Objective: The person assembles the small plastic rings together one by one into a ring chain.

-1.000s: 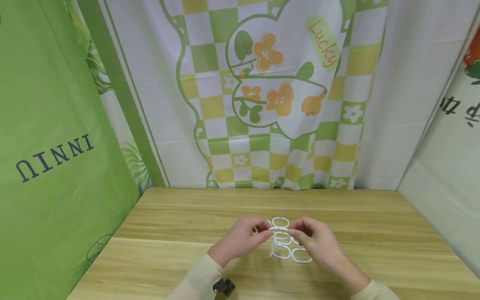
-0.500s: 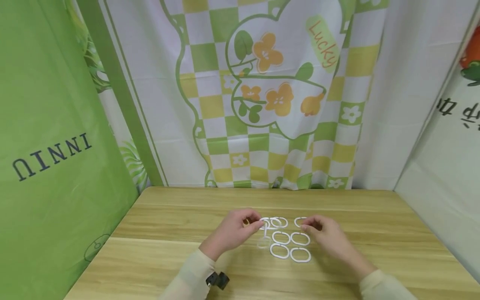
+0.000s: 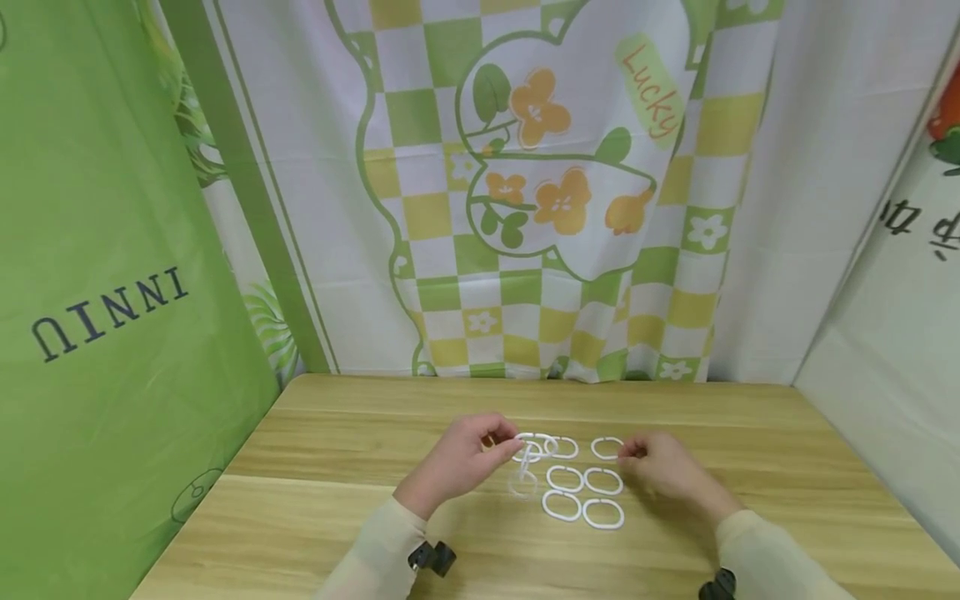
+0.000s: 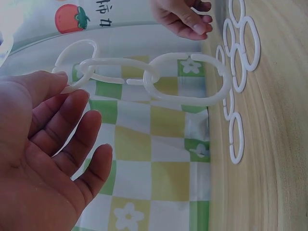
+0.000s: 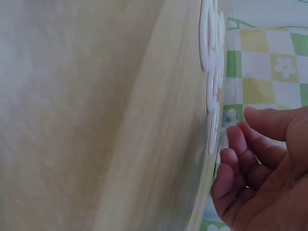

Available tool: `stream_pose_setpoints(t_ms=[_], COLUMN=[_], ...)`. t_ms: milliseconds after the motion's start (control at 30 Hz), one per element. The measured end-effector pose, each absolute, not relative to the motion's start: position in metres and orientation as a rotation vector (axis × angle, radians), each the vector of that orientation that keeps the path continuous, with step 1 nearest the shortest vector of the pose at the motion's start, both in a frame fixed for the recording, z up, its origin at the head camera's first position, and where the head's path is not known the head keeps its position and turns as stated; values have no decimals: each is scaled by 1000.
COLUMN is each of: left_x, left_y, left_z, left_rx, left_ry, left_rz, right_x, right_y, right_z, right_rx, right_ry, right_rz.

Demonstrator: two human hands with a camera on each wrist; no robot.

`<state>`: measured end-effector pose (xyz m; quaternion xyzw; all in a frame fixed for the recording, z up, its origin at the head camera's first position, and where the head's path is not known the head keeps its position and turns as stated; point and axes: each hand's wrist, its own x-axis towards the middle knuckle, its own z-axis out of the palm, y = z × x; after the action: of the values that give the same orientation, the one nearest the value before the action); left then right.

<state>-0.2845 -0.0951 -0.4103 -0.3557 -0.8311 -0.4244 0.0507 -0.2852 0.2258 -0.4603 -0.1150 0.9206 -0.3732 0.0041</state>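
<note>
My left hand (image 3: 457,462) pinches the top link of a short chain of white oval plastic links (image 4: 187,99) between thumb and forefinger. The chain hangs above the table, its three links joined through one another, and each oval has a small gap in its side. In the left wrist view the other fingers spread loosely. My right hand (image 3: 671,475) is beside the far-right loose link (image 3: 607,438), with fingers loosely bent. Nothing shows between its fingers in the right wrist view [the thumb rests near the forefinger]. Several more loose links (image 3: 603,493) lie flat in rough rows between the hands.
The wooden table (image 3: 337,517) reaches back to a hanging checked curtain (image 3: 480,292). A green cloth (image 3: 112,208) hangs at the left, and a white printed cloth (image 3: 892,333) at the right. A black wrist device (image 3: 432,557) sits at the left sleeve.
One second ago both hands met at the chain above the loose links. My right hand has let go and moved right; my left hand has drawn the chain leftward.
</note>
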Motion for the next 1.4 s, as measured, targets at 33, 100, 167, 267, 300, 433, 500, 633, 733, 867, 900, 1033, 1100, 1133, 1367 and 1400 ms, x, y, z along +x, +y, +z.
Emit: stream_pose_setpoints(t_ms=[33, 100, 167, 267, 300, 433, 500, 633, 733, 867, 900, 1033, 1100, 1133, 1367, 1400], left_x=[-285, -285, -286, -286, -286, -286, -286, -288, -287, -286, -286, -286, -286, -286, -288, -288], left_y=[-96, -96, -97, -97, -97, -96, -95, -95, -95, -96, -96, -96, -96, -96, -96, -96], left_z=[-410, -409, -409, -408, -408, -408, -409, -410, -409, -408, -408, -408, -409, -409, -412, -412], left_rx=[-1081, -1079, -1082, -1090, -1093, -1100, -1102, -1100, -1090, -1081, -1081, -1081, -1084, -1087, -1109, -1111], left_ry=[-2530, -2529, -2524, -2525, -2526, -2524, -2522, -2529, -2545, -2562, -2563, -2568, -2570, -2571, -2555, -2553], left_rz=[-1290, -1289, -1285, -1282, -1280, -1280, -1278, -1284, -1288, -1285, -1284, -1280, -1283, -1283, -1266, -1264], right_x=[-287, -290, -291, -292, -292, -292, -292, -293, -292, -292, -292, -292, -292, -293, -292, -292], right_y=[226, 226, 225, 223, 222, 220, 219, 218, 217, 215, 214, 211, 210, 209, 208, 208], right_z=[-461, -461, -462, -465, -467, -469, -469, -468, -467, -466, -466, -466, -467, -468, -468, -467], right_rx=[-378, -396, -386, -349, -329, -299, -297, -300, -318, -338, -331, -326, -313, -306, -266, -263], right_ry=[2884, 2875, 2843, 2799, 2785, 2791, 2806, 2842, 2871, 2901, 2905, 2934, 2944, 2946, 2946, 2946], right_rz=[-1149, -1118, -1112, -1125, -1136, -1141, -1125, -1062, -1004, -943, -932, -875, -854, -846, -824, -829])
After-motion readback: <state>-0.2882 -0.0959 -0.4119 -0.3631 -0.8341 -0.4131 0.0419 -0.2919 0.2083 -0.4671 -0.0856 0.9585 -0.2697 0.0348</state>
